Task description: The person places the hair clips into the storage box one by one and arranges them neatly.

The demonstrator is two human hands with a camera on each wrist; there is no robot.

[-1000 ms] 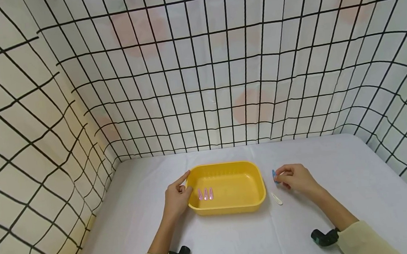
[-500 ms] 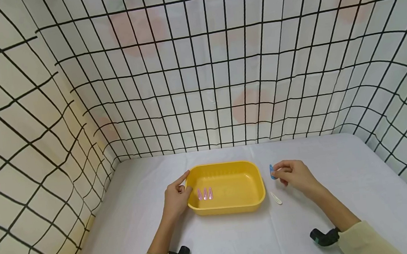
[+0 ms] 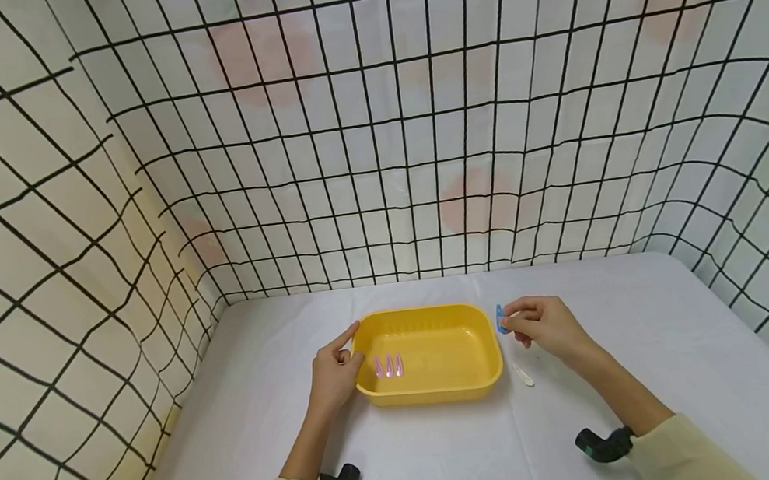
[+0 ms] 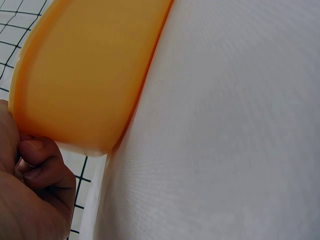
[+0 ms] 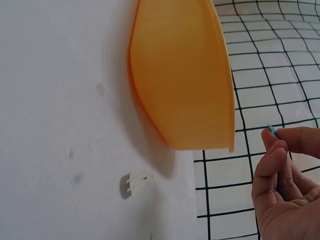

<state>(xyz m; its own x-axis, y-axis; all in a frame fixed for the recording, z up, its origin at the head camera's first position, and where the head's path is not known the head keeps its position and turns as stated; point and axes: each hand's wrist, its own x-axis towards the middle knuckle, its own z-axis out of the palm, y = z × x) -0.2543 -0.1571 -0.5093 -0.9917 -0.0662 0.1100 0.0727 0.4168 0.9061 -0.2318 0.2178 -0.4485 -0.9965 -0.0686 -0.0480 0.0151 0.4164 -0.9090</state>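
Observation:
My right hand [image 3: 543, 325] pinches a blue hair clip [image 3: 501, 319] between thumb and fingertips, just off the right rim of a yellow plastic tray [image 3: 436, 396]. In the right wrist view only a sliver of that blue clip shows between the fingers. At the opposite end, my left hand [image 3: 332, 371] holds the tray's left rim, index finger along the corner and the other fingers curled. Three pink hair clips [image 3: 388, 365] stand in a row inside the tray at its left. A white hair clip [image 5: 140, 182] lies on the table outside the tray, below the right hand.
A white cloth covers the table [image 3: 436, 461]. Behind it and at both sides rise pale walls with a black grid [image 3: 382, 154]. Black wrist-worn devices [image 3: 605, 445] sit by both sleeves.
My right hand has raised the blue hair clip from the table and carried it left, closer to the tray. The left hand and the tray stay where they were.

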